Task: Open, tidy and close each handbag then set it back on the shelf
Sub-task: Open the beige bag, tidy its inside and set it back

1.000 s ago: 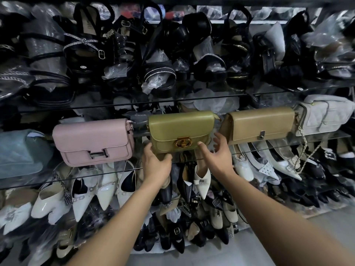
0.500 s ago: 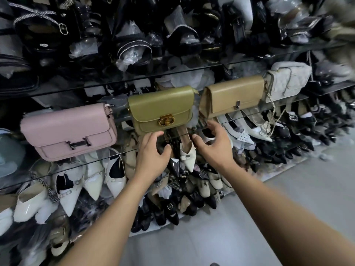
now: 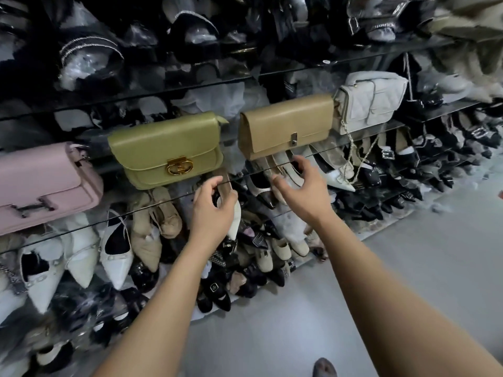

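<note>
Four bags stand closed in a row on the glass shelf (image 3: 441, 111): pink handbag (image 3: 46, 186), olive handbag (image 3: 168, 151) with a gold clasp (image 3: 179, 166), tan handbag (image 3: 285, 126) and white quilted handbag (image 3: 373, 102). The left hand (image 3: 215, 210) hangs below the olive handbag, fingers loosely curled, holding nothing. The right hand (image 3: 304, 191), fingers spread and empty, is just under the tan handbag.

Pink handbag (image 3: 43, 183), olive handbag (image 3: 166, 151), tan handbag (image 3: 285, 126) and white quilted handbag (image 3: 370, 102), all closed, side by side on glass shelf (image 3: 435, 114)
</note>
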